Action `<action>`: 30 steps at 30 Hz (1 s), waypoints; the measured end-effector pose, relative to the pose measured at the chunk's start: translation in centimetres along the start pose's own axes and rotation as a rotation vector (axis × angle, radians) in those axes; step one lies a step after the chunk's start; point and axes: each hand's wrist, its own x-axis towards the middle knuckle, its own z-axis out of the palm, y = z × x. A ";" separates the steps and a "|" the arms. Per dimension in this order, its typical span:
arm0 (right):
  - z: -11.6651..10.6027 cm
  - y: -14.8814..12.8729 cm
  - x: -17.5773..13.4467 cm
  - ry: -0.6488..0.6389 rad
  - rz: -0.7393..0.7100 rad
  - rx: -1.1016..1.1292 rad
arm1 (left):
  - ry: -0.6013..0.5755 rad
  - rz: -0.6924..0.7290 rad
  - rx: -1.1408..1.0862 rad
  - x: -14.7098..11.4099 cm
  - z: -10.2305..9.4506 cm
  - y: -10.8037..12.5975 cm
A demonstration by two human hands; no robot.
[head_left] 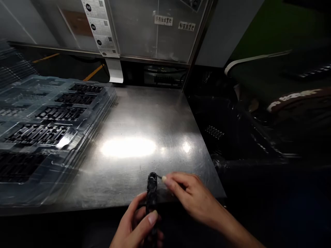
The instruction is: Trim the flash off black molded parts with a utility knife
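Nearest the camera, the left hand (pixel 137 225) grips a slim black plastic part (pixel 152 193), held upright over the near edge of the table (pixel 144 113). Its fingers are wrapped around the lower length of the part, with the thumb pressed along the front face; the grasp is closed on it. The right hand (pixel 192 198) comes in from the right, index finger and thumb pinched together at a small pale sliver (pixel 160 177) just beside the ringed top end of the part. Whether that sliver is attached to the part or is a separate piece cannot be told.

Risk assessment: the part is held out past the table edge, over dark space below, so a slackened hold would likely drop it out of sight. The pinch on the sliver is slight and at the fingertips only; a tug at an angle could lose it or bend the thin end. Glare on the steel surface and the low light may hide fine detail at the top of the part.

Position: the part stands between the two hands, its lower half enclosed by the left, its top end touching or nearly touching the right fingertips. Clear blister trays (pixel 51 117) loaded with black parts lie stacked well apart at the left.
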 end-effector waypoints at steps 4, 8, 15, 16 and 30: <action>-0.6 0.2 -1.3 -0.084 -0.022 -0.135 | 0.086 0.034 0.025 -0.1 0.2 0.0; -0.7 0.4 -1.5 -0.099 -0.093 -0.186 | 0.100 0.036 0.037 -0.1 0.4 0.1; -0.4 1.0 -0.7 -0.073 -0.171 -0.195 | 0.056 0.020 0.088 0.0 0.0 0.5; -0.4 1.1 -0.6 -0.075 -0.175 -0.192 | 0.057 0.018 0.095 0.0 0.0 0.7; -0.7 0.8 0.4 -0.090 -0.200 -0.317 | 0.060 -0.056 0.115 0.3 -0.1 2.8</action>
